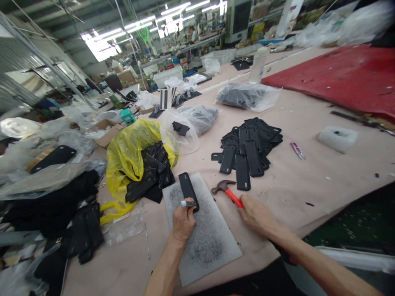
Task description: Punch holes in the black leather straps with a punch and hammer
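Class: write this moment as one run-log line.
Left hand: holding short tool at near end of black strip | Right hand: gripping hammer | Support: black strip mostly on grey board

Matt black strip (187, 187); metal hammer head (222, 186); glossy yellow plastic bag (121, 154).

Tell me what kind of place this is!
Probably a workshop or small factory: there's a pile of matching black pieces on the table, a hammer in the person's right hand, and rows of long ceiling lights further back.

Translucent bottle (258, 65) beside red sheet (336, 80)
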`<state>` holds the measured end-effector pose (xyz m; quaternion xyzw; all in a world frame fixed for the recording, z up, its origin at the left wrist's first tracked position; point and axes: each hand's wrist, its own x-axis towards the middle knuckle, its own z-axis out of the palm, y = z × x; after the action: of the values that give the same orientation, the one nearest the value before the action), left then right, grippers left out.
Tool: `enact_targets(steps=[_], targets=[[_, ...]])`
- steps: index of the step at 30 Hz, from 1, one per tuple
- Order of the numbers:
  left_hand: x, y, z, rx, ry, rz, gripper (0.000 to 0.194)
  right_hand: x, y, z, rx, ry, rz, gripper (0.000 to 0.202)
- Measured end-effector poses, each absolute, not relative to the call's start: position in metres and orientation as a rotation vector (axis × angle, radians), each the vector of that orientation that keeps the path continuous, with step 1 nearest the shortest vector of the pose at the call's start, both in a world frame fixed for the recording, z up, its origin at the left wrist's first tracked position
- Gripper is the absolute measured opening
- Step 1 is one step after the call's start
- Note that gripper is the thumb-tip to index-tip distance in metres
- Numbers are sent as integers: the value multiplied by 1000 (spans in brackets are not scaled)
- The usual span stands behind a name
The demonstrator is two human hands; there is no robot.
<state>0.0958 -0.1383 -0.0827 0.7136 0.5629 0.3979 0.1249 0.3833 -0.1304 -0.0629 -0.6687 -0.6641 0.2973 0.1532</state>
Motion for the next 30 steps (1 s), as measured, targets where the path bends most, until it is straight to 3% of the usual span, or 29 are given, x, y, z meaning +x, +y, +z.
enact_targets(steps=[5, 11, 16, 25, 30], targets=[[96, -139, -83, 2058, 1679, 1128, 21, 373, -119, -28, -1872, -1688, 1256, 10], [98, -142, -82, 2069, 1695, 1122, 21, 346, -126, 58, -1397, -1952, 642, 10], [98, -142, -81, 2109, 1721, 1121, 15, 330, -134, 96, -1086, -2400, 158, 22], [99, -142, -82, 2125, 1726, 1149, 14, 324, -137, 110, -1010, -2437, -44, 24], [99, -142, -83, 2123, 1718, 1157, 13, 323, -142, 106, -1051, -2443, 38, 25]])
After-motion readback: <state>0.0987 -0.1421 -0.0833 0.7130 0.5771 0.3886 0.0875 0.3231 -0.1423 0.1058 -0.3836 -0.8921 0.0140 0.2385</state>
